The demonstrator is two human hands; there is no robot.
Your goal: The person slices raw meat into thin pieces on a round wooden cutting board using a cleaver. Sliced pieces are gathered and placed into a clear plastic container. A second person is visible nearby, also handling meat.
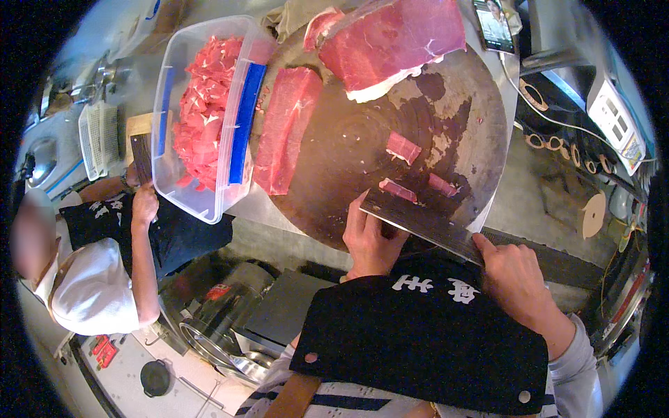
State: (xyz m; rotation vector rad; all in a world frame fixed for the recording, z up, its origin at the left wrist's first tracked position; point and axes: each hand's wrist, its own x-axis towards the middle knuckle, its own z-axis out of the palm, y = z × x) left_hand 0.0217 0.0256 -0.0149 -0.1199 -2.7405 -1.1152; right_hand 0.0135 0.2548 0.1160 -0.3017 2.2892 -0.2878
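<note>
My right hand [515,271] grips a wide, dark-bladed cleaver [423,222], low over the near edge of a round wooden chopping block [355,172]. Against the near side of the blade is my left hand [372,243], its fingers bent; the blade hides what lies under them. Just beyond the cleaver lie small cut pieces of red meat, one [398,190] by the blade, another [443,184] to its right and a third [403,148] farther off. A long strip of raw meat [290,128] rests on the block's left side. At the far side sits a large fat-edged slab [392,44].
Left of the block stands a clear plastic container with blue latches [245,125], holding sliced meat [206,104]. A phone [494,26] with a charging cable lies at the far right. Another person [94,277] at the left holds a dark-bladed cleaver [141,157].
</note>
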